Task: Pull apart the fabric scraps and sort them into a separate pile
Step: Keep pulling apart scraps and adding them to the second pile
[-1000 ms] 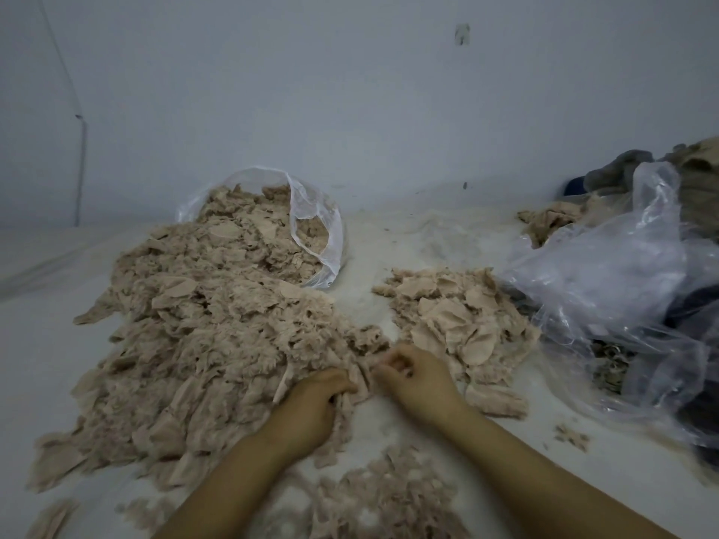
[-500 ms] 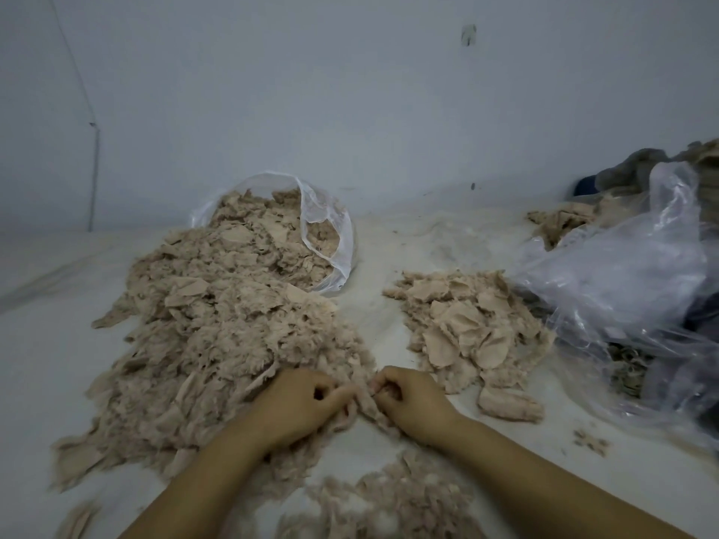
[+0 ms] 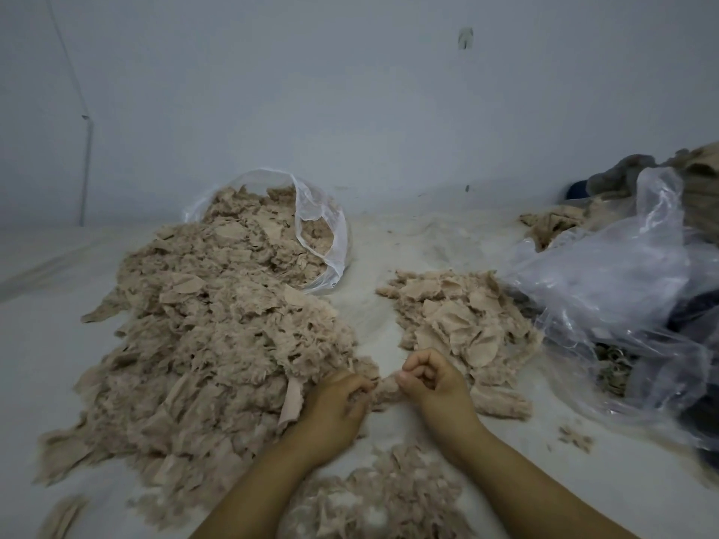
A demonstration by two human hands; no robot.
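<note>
Fingers (image 3: 422, 369) of both hands pinched one scrap (image 3: 385, 390) just right of the big pile (image 3: 218, 336); they had drawn slightly apart, so separation looked underway.

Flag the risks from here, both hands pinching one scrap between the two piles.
1. The scrap held by the left hand and right hand sits at the big pile's edge; pulling may drag neighbouring pieces along.
2. The sorted pile touches the loose plastic bag; tossed pieces could land on the bag.
</note>
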